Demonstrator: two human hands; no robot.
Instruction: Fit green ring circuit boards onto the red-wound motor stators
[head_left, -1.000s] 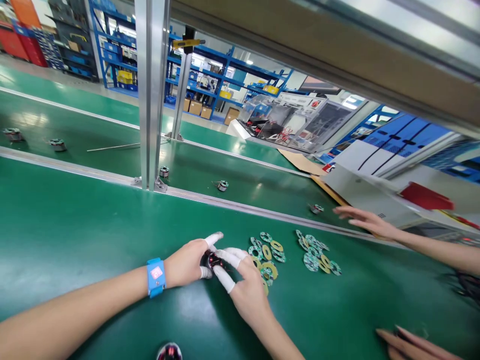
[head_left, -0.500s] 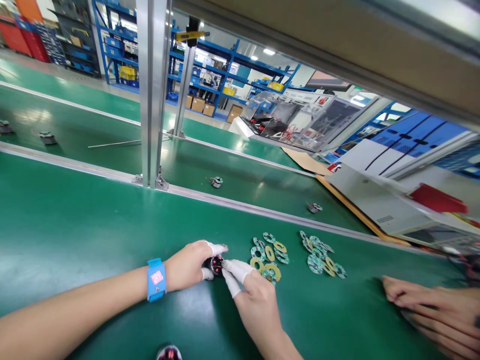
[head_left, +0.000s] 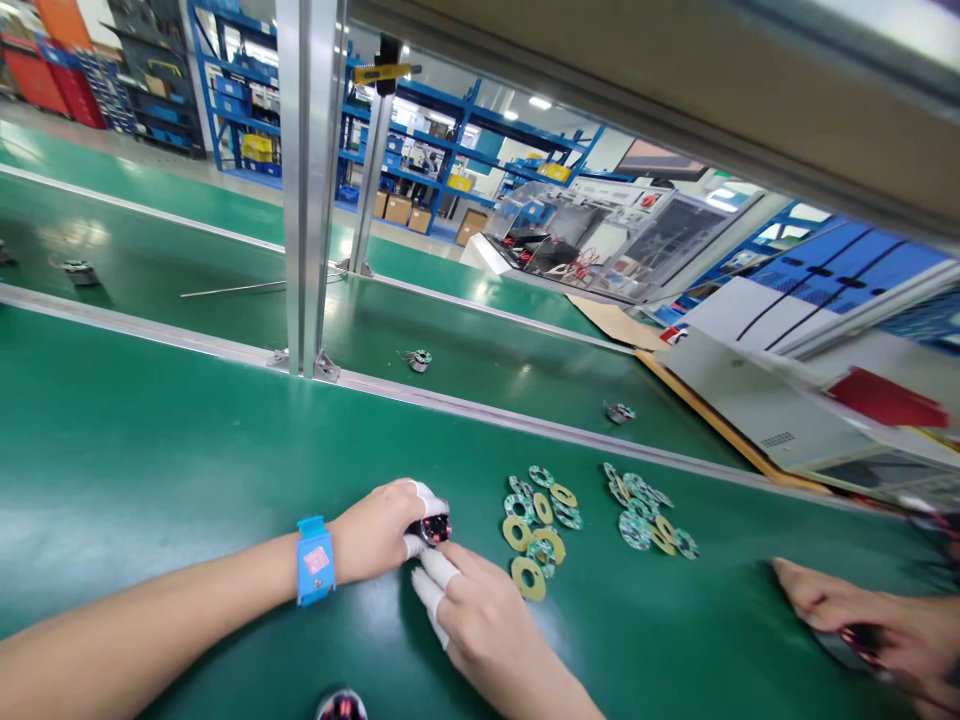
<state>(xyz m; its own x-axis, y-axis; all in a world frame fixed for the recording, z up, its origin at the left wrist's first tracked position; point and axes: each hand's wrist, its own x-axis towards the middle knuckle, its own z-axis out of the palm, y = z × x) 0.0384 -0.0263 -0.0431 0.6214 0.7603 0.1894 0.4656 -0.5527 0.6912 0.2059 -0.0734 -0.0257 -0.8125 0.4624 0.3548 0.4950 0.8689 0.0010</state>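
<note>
My left hand [head_left: 390, 522], with white finger cots and a blue wrist strap [head_left: 315, 560], grips a small round motor stator [head_left: 435, 529] with a black body and reddish copper windings. My right hand [head_left: 480, 605] is at the stator's lower edge, its fingers bent in under it; the contact is partly hidden. White cots cover some of these fingers. Right of my hands lies a loose group of green ring-shaped circuit boards [head_left: 541, 477] and yellow rings [head_left: 529, 578]. Another stator [head_left: 341, 706] is cut off by the bottom edge.
A second pile of ring boards [head_left: 636, 529] lies farther right. A co-worker's hand [head_left: 885, 620] holds a similar dark part. Beyond the metal rail [head_left: 525, 425], small motors [head_left: 420, 360] sit on a green conveyor. An aluminium post [head_left: 304, 200] rises at the bench's back edge.
My right hand has moved down from the stator's face to below its edge, uncovering a yellow ring. The conveyor motors have shifted left. The co-worker's hand has turned, showing the part in it.
</note>
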